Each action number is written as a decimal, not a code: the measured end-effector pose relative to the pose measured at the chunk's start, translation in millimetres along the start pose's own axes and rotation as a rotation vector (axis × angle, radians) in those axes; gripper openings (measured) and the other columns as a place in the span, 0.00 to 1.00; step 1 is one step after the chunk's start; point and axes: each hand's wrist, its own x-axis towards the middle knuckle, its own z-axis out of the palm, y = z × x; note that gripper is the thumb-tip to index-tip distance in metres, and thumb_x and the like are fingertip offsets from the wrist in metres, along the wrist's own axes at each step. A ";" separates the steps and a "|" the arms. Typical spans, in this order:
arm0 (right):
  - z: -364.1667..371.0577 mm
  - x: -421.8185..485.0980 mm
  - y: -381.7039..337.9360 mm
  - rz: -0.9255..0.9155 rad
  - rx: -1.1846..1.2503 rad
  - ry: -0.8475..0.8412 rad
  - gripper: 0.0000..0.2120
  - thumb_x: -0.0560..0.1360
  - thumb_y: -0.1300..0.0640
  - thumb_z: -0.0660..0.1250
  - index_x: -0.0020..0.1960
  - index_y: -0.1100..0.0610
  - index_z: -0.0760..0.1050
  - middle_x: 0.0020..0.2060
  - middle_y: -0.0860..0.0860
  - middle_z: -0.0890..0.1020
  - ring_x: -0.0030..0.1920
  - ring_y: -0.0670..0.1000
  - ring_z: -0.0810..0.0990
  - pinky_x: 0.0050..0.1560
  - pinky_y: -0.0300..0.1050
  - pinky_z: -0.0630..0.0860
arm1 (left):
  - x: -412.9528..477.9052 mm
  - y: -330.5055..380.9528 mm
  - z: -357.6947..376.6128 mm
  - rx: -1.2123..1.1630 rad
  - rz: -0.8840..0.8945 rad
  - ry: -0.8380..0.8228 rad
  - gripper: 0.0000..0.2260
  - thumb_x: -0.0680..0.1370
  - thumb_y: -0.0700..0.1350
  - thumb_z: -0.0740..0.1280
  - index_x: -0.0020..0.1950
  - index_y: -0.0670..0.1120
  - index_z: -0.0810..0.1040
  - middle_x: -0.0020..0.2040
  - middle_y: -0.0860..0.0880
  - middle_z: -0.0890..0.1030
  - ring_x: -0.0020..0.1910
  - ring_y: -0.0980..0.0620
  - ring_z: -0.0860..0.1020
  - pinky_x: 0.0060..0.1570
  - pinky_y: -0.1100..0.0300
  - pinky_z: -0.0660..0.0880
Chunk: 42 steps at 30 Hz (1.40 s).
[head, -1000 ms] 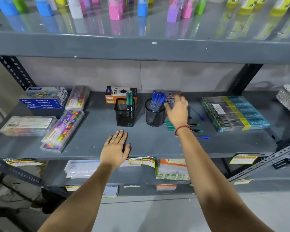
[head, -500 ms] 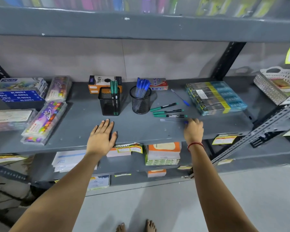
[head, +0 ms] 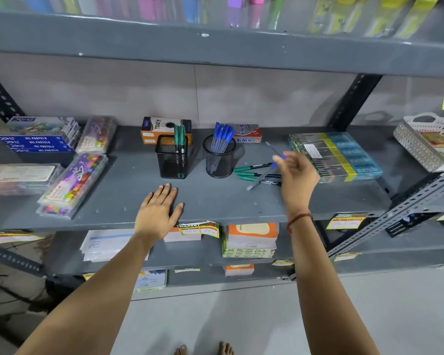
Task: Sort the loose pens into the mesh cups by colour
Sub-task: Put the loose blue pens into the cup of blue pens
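Mesh cups stand side by side on the grey shelf [head: 215, 201]: the square cup [head: 171, 157] on the left holds a few green pens [head: 179, 135] standing upright, and the round cup [head: 219, 160] to its right holds a bunch of blue pens [head: 222, 135] leaning together, caps up. Just right of the round cup, three loose green pens [head: 251, 167] lie flat on the shelf, roughly parallel. The right hand [head: 296, 172] is raised above them, its fingers pinching a blue pen [head: 260, 178] near its blue-capped end so that the clear barrel slants down to the left, its tip close to the shelf; the pen is blurred. Another blue pen [head: 273, 148] lies further back, towards the wall. The left hand [head: 157, 210] rests flat on the front of the shelf with fingers spread, empty, in front of the square cup. Behind the cups sit an orange box [head: 153, 131] and a red box [head: 249, 133]. Pastel boxes [head: 36, 143] and crayon packs [head: 73, 180] fill the left end, a wrapped pack of pencils [head: 344, 155] the right, beside a white basket [head: 420, 142].
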 end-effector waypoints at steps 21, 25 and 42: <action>114.5 48.6 26.1 -0.160 -0.377 -0.170 0.10 0.75 0.53 0.67 0.49 0.59 0.81 0.47 0.58 0.82 0.53 0.57 0.76 0.48 0.46 0.74 | 0.0 0.8 -0.1 -0.020 -0.010 0.032 0.36 0.76 0.65 0.36 0.71 0.45 0.68 0.72 0.46 0.68 0.72 0.47 0.63 0.70 0.50 0.57; 93.3 78.5 42.2 -0.100 -0.464 -0.194 0.16 0.76 0.51 0.65 0.52 0.65 0.78 0.52 0.63 0.78 0.57 0.61 0.73 0.53 0.50 0.72 | -0.2 1.6 -0.3 -0.027 -0.012 0.044 0.35 0.77 0.64 0.38 0.70 0.45 0.69 0.71 0.45 0.69 0.71 0.47 0.64 0.69 0.49 0.59; 43.6 96.4 96.8 0.183 -1.067 -0.300 0.12 0.76 0.69 0.57 0.58 0.70 0.71 0.60 0.68 0.74 0.63 0.67 0.71 0.62 0.59 0.72 | -1.0 3.1 -1.5 -0.010 -0.014 0.036 0.32 0.78 0.63 0.42 0.70 0.45 0.69 0.70 0.45 0.70 0.70 0.47 0.66 0.69 0.49 0.60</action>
